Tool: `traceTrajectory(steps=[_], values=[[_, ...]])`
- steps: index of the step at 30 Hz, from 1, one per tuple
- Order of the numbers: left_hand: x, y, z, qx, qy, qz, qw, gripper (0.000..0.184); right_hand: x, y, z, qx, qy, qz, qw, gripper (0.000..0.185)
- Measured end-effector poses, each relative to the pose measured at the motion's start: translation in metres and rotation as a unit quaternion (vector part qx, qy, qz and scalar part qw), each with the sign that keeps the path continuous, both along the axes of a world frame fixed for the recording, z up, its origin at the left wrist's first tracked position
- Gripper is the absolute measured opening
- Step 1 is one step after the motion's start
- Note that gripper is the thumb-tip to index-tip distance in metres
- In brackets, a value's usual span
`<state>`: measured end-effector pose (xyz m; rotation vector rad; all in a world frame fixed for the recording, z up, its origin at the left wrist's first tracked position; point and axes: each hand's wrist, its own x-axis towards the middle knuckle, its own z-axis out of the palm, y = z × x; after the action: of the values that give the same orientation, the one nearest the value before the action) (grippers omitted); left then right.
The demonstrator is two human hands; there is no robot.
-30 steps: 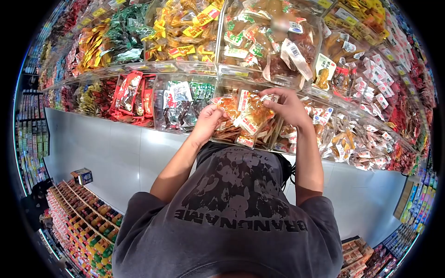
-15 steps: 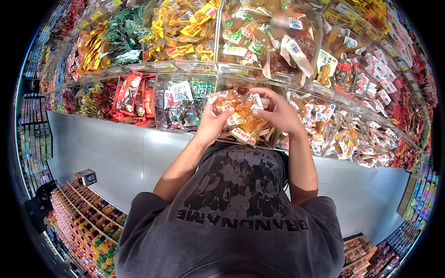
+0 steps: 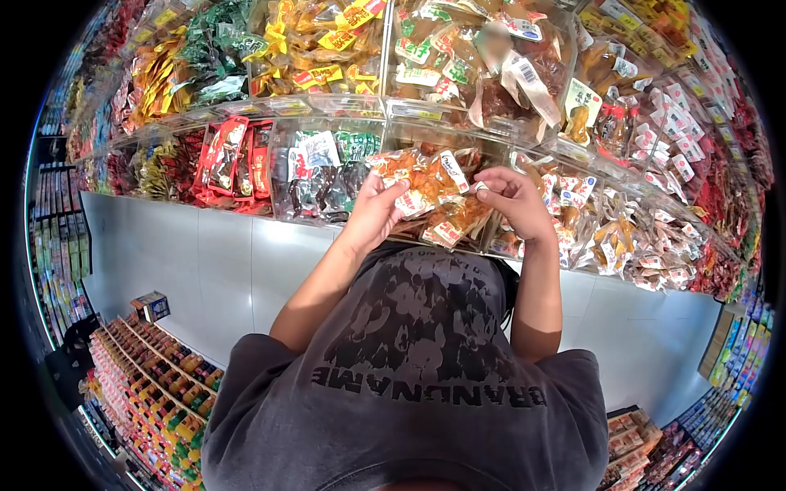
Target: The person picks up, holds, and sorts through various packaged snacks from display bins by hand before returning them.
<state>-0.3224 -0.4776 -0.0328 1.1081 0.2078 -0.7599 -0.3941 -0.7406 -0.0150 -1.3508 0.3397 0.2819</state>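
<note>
A clear packet of orange-brown snack food [image 3: 422, 180] with red and white print is held over a front bin. My left hand [image 3: 377, 211] grips its left side, with the thumb on top. At the packet's right edge, my right hand [image 3: 520, 204] has thumb and fingers pinched together. A small whitish bit shows at those fingertips; I cannot tell if it is the packet's corner. Beneath the held packet, a similar snack packet [image 3: 453, 222] lies in the bin.
Red packets [image 3: 237, 164] and dark packets with green labels [image 3: 323, 176] fill bins to the left. White-labelled packets [image 3: 610, 237] lie to the right. Clear bin walls [image 3: 442, 110] divide the rows. Bottles stand on a shelf [image 3: 155, 393] at lower left.
My right hand has moved right, from on the packet to its right edge, and its fingers are now pinched. The packet has shifted slightly left and up, showing more of the packet below.
</note>
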Motion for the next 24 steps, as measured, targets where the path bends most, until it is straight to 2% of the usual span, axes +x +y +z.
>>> traceTrajectory(steps=[2,6,11,24], values=[[-0.002,-0.003,0.004,-0.125,0.039,0.034,0.991,0.040,-0.003,0.001,-0.006,0.037,-0.008,-0.012,0.999,0.026],[-0.003,-0.004,0.008,-0.160,0.072,0.021,0.984,0.039,-0.007,0.009,-0.018,0.089,-0.013,-0.071,0.993,0.024],[-0.005,-0.004,-0.005,-0.158,0.111,0.003,0.981,0.042,-0.006,0.019,-0.020,0.071,0.005,-0.095,0.993,0.019],[-0.011,-0.009,-0.008,-0.196,0.114,-0.010,0.974,0.046,-0.005,0.023,-0.024,0.043,0.025,-0.097,0.994,0.014]])
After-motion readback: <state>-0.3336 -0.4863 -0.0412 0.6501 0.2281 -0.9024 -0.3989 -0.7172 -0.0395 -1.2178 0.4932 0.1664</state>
